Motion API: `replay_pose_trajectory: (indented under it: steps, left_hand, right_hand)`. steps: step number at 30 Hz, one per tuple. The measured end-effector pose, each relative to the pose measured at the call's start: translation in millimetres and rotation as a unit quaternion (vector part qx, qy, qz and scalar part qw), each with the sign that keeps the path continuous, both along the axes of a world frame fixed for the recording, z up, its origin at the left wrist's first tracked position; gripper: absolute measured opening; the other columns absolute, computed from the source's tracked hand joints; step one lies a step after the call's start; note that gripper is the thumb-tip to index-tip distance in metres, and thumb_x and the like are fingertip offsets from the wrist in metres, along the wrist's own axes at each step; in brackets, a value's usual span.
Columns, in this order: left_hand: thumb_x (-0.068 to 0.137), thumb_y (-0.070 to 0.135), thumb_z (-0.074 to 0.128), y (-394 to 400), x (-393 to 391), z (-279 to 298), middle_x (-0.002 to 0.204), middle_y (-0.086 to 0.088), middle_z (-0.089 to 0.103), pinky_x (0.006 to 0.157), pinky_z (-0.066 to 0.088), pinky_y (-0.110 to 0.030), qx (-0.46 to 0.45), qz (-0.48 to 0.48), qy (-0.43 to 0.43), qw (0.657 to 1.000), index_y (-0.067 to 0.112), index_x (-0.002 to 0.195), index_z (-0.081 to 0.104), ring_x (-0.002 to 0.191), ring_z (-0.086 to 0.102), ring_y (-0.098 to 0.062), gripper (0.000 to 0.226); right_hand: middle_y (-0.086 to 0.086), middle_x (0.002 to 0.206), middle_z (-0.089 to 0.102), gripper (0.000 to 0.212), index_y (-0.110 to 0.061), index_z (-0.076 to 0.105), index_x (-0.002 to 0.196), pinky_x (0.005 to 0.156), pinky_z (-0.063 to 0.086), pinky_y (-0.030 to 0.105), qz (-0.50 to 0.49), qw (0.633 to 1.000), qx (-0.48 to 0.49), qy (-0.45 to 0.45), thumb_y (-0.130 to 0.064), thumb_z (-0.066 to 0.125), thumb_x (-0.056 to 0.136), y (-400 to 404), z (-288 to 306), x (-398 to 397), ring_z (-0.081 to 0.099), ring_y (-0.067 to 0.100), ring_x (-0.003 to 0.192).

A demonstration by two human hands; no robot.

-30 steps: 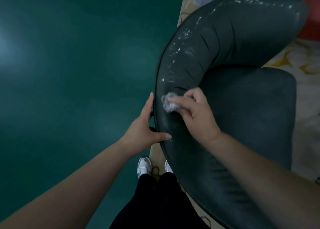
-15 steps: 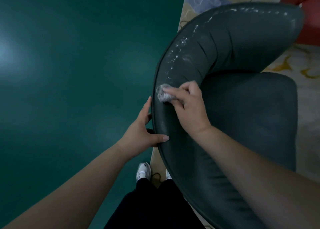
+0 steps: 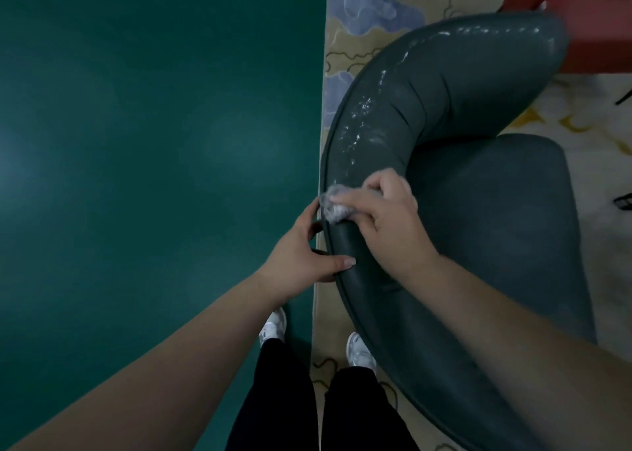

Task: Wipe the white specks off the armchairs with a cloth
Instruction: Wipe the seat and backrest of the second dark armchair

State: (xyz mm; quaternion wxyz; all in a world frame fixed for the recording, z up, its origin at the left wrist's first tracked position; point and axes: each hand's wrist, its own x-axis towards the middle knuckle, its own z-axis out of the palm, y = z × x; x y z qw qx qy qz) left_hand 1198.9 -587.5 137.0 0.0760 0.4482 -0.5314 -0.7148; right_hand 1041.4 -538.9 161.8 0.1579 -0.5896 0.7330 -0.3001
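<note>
1. I am standing behind a dark green armchair [image 3: 478, 245], looking down over its curved back.
2. My right hand [image 3: 386, 225] is pressing a small wadded grey-white cloth [image 3: 333, 208] against the top of the backrest, close to the outer piped edge.
3. My right fingers [image 3: 355, 197] are lying curled over the cloth, with the thumb tucked beneath it, so the wad is being pinched between them; only its left end is showing past my fingertips.
4. My left hand [image 3: 301, 255] is holding the chair's rim just below the cloth: the thumb is lying across the top of the padding, and the fingers are reaching up along the outer side of the back, their tips nearly touching the cloth.
5. White specks [image 3: 362, 122] are scattering along the backrest above the cloth, running up the curve and across the far top of the chair.
6. The part of the backrest between my two hands and below them is looking plain and dark.
7. The chair is sitting on a patterned cream rug [image 3: 359, 23], whose left edge is meeting a teal floor [image 3: 136, 177].
8. A red chair [image 3: 588, 16] is showing at the top right corner, just beyond the green one.
9. My shoes [image 3: 359, 351] are straddling the rug's edge, beside the chair's back.
</note>
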Motion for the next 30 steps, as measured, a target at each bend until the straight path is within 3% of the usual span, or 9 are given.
replay_pose_trajectory:
  steps: [3,10,12,15,18,23,26,30]
  left_hand:
    - [0.072,0.010,0.083,-10,1,-3,0.142,0.009,0.042,0.073,0.060,-0.042,0.020,-0.036,0.003,0.999,0.040,0.152,0.011,0.089,0.071,-0.021,0.112]
    - [0.072,0.007,0.083,-44,-8,-10,0.121,0.020,0.045,0.064,0.059,-0.034,0.045,-0.057,0.042,0.996,0.049,0.148,0.012,0.087,0.072,-0.015,0.112]
    - [0.073,0.006,0.082,-57,-10,-9,0.115,0.027,0.044,0.063,0.058,-0.032,0.043,-0.066,0.052,0.996,0.053,0.145,0.013,0.085,0.072,-0.015,0.111]
    - [0.071,0.006,0.082,-73,-13,-9,0.117,0.024,0.055,0.064,0.058,-0.032,0.017,-0.094,0.067,0.993,0.062,0.137,0.022,0.084,0.071,-0.013,0.105]
    - [0.070,0.006,0.082,-82,-17,-11,0.109,0.032,0.059,0.064,0.058,-0.031,0.006,-0.113,0.069,0.991,0.064,0.135,0.023,0.086,0.071,-0.010,0.105]
    - [0.071,0.010,0.084,-98,-21,-11,0.110,0.034,0.043,0.060,0.057,-0.028,0.001,-0.126,0.068,0.990,0.072,0.123,0.025,0.081,0.071,-0.005,0.100]
    - [0.071,0.013,0.084,-112,-29,-11,0.112,0.036,0.039,0.058,0.056,-0.026,-0.006,-0.138,0.056,0.989,0.064,0.132,0.019,0.076,0.070,-0.004,0.103]
    - [0.071,0.014,0.084,-129,-41,-10,0.137,0.022,0.041,0.057,0.053,-0.024,-0.011,-0.152,0.045,0.987,0.053,0.145,0.017,0.071,0.067,-0.002,0.108]
  right_hand:
    - [0.008,0.092,0.048,0.032,-0.031,0.074,0.102,0.075,0.046,0.051,-0.010,1.000,0.016,0.006,-0.007,0.067,0.082,16,2,12,0.046,0.027,0.087]
    - [0.011,0.096,0.048,0.030,-0.027,0.072,0.108,0.089,0.041,0.049,-0.089,0.996,0.023,-0.007,-0.009,0.065,0.086,-55,5,-4,0.047,0.030,0.097]
    - [0.011,0.093,0.047,0.032,-0.024,0.074,0.106,0.085,0.044,0.047,-0.099,0.995,0.006,-0.009,-0.004,0.068,0.082,-42,4,3,0.049,0.029,0.092]
    - [0.009,0.092,0.048,0.036,-0.024,0.075,0.103,0.079,0.046,0.048,-0.102,0.995,0.008,0.000,0.002,0.069,0.078,-16,2,15,0.050,0.029,0.088]
    - [0.011,0.090,0.050,0.031,-0.028,0.075,0.100,0.075,0.045,0.049,-0.097,0.995,0.018,0.033,-0.004,0.069,0.081,-29,4,12,0.049,0.030,0.086]
    - [0.007,0.097,0.048,0.025,-0.036,0.072,0.102,0.082,0.030,0.034,-0.111,0.989,0.050,0.079,-0.019,0.063,0.087,-106,12,-21,0.044,0.027,0.097]
    - [0.005,0.096,0.047,0.027,-0.036,0.072,0.104,0.086,0.039,0.042,-0.118,0.991,0.049,0.042,-0.017,0.063,0.086,-107,7,-29,0.045,0.026,0.097]
    - [0.007,0.092,0.048,0.037,-0.030,0.074,0.102,0.074,0.045,0.051,-0.109,0.994,0.016,0.011,-0.002,0.066,0.079,-65,0,-10,0.047,0.026,0.087]
